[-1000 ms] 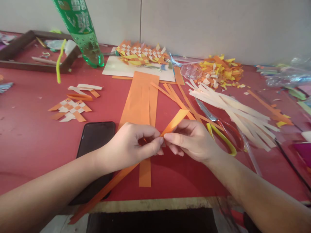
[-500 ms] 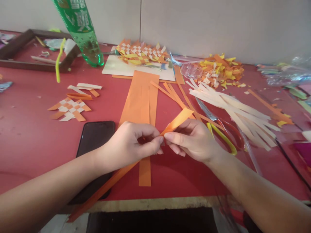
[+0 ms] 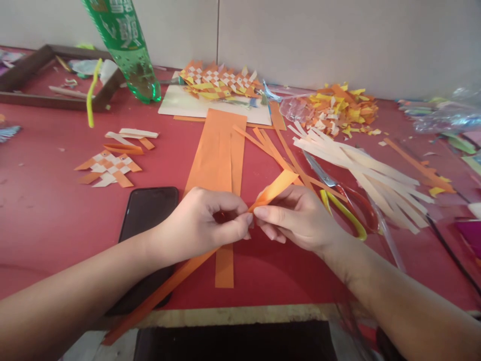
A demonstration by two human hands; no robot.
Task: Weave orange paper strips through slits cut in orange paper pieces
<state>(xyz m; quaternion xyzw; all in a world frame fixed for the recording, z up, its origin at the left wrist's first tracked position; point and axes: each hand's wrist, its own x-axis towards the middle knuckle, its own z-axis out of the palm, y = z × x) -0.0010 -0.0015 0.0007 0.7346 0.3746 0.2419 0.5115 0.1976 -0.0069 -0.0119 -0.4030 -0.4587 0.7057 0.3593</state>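
Between my two hands is an orange paper strip (image 3: 276, 186), bent or folded where the fingertips meet. My left hand (image 3: 212, 215) pinches it from the left, and its long tail slants down under that hand past the table's edge. My right hand (image 3: 295, 215) pinches the same strip close to the left fingertips; a short end sticks up above it. The pinched part is mostly hidden by the fingers. Below and behind the hands lie wide orange paper sheets (image 3: 216, 145) with a narrow strip toward me. A black phone (image 3: 152, 213) lies under my left forearm.
Scissors (image 3: 326, 180) with red and yellow handles and pale paper strips (image 3: 361, 160) lie right. A woven paper fish (image 3: 110, 168) lies left. Behind are a green bottle (image 3: 131, 60), a brown frame (image 3: 41, 100), woven fish (image 3: 221, 80) on white card, and paper scraps (image 3: 341, 108).
Hardly anything differs. The raised short end of the orange strip has dipped very slightly, while both hands keep the same pinch in the same place.
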